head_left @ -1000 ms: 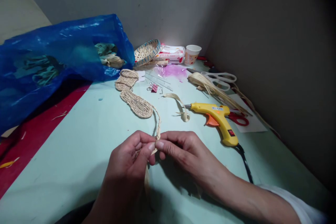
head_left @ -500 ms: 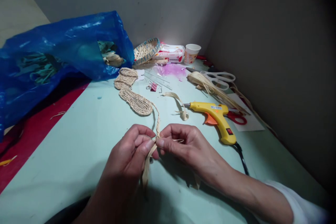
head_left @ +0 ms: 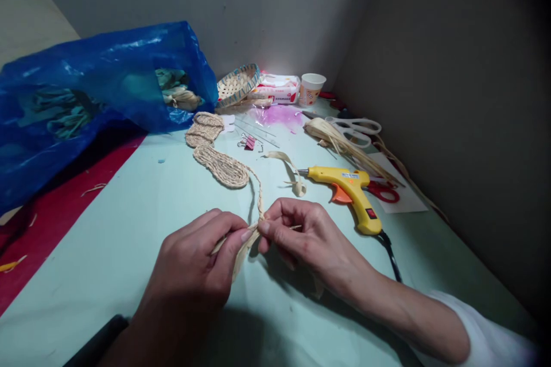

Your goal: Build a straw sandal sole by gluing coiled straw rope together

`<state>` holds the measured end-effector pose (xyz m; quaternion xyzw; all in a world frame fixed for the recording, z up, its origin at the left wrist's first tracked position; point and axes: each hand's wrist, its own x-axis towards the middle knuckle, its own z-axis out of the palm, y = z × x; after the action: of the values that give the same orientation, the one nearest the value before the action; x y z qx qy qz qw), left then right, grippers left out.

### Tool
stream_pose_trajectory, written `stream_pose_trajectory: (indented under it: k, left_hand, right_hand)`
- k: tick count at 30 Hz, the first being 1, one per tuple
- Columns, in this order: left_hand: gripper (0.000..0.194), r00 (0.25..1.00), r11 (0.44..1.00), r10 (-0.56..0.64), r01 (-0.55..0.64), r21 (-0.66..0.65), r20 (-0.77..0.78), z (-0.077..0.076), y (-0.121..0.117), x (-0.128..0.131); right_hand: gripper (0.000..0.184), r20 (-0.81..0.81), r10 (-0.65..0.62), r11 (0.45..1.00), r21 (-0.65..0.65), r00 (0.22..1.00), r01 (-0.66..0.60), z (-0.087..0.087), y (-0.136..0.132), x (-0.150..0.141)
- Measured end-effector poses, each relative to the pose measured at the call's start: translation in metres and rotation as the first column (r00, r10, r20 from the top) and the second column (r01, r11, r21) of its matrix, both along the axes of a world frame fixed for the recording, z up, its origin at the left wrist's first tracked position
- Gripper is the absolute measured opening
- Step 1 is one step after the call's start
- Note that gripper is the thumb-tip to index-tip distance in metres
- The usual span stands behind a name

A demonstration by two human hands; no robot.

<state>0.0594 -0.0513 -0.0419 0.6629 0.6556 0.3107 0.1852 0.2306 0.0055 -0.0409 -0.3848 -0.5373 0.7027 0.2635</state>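
A thin braided cord (head_left: pixel 260 195) of pale dried husk runs from a coiled oval of braid (head_left: pixel 221 167) down to my fingers. My right hand (head_left: pixel 307 235) pinches the braid's near end between thumb and forefinger. Close beside it, my left hand (head_left: pixel 202 255) is closed on a loose husk strip (head_left: pixel 245 249), pulled out to the left from the braid's end. One strand passes behind my left fingers, and the tips of others are hidden by my hands. Beyond the oval, touching it, lies a second piece of coiled braid (head_left: pixel 204 129).
Right of my hands lies a yellow glue gun (head_left: pixel 348 178) with a black cord. Behind it are red-handled scissors (head_left: pixel 385 190), a husk bundle (head_left: pixel 340 140) and white-handled scissors (head_left: pixel 361 125). A blue plastic bag (head_left: pixel 124 86), woven basket (head_left: pixel 239 85), paper cup (head_left: pixel 311 92) and pink clip (head_left: pixel 248 142) stand farther back.
My left hand has moved a little left, away from the braid's end, drawing a strip out sideways. My right hand keeps its pinch. The whole view has shifted slightly.
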Motion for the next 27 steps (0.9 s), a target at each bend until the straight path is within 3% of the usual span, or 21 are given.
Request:
stream_pose_trajectory:
  k: [3, 7, 12, 17, 19, 21, 24, 25, 27]
  left_hand:
    - [0.027, 0.996, 1.000, 0.021, -0.019, 0.020, -0.090, 0.002, -0.006, 0.010]
    - [0.030, 0.953, 0.977, -0.015, 0.078, 0.196, -0.304, 0.000, -0.015, 0.020]
    - [0.026, 0.835, 0.954, -0.017, 0.177, 0.240, -0.550, -0.009, -0.022, 0.027]
    - [0.025, 0.702, 0.903, 0.150, 0.190, 0.386, -0.696, -0.024, -0.027, 0.041]
    - [0.025, 0.671, 0.892, 0.153, 0.222, 0.393, -0.725, -0.026, -0.028, 0.045]
    - [0.022, 0.739, 0.903, 0.053, 0.252, 0.348, -0.672, -0.023, -0.027, 0.043]
    - [0.020, 0.919, 0.936, -0.104, 0.219, 0.276, -0.380, -0.004, -0.019, 0.028]
    - [0.022, 0.965, 0.948, -0.096, 0.163, 0.273, -0.243, 0.003, -0.015, 0.021]
    - [0.021, 0.999, 0.973, 0.038, -0.030, 0.228, -0.031, 0.016, -0.003, 0.007]
  right_hand:
    - [0.019, -0.045, -0.015, 1.000, 0.022, 0.999, 0.016, -0.002, -0.002, -0.001]
    - [0.018, -0.040, -0.026, 1.000, 0.012, 0.999, 0.027, -0.002, -0.003, -0.002]
    - [0.016, -0.038, -0.049, 0.990, -0.136, 0.998, 0.043, 0.000, -0.003, -0.006]
    - [0.016, -0.155, -0.082, 0.960, -0.279, 0.985, 0.036, -0.004, -0.004, -0.010]
    - [0.015, -0.179, -0.104, 0.943, -0.331, 0.978, 0.040, -0.005, -0.003, -0.009]
    - [0.013, -0.185, -0.120, 0.936, -0.350, 0.975, 0.049, -0.004, -0.001, -0.008]
    - [0.011, -0.179, -0.124, 0.951, -0.302, 0.976, 0.065, -0.003, 0.003, -0.005]
    - [0.010, -0.173, -0.118, 0.958, -0.280, 0.978, 0.066, -0.003, 0.005, -0.004]
    - [0.010, -0.152, -0.095, 0.966, -0.254, 0.984, 0.054, -0.002, 0.007, -0.002]
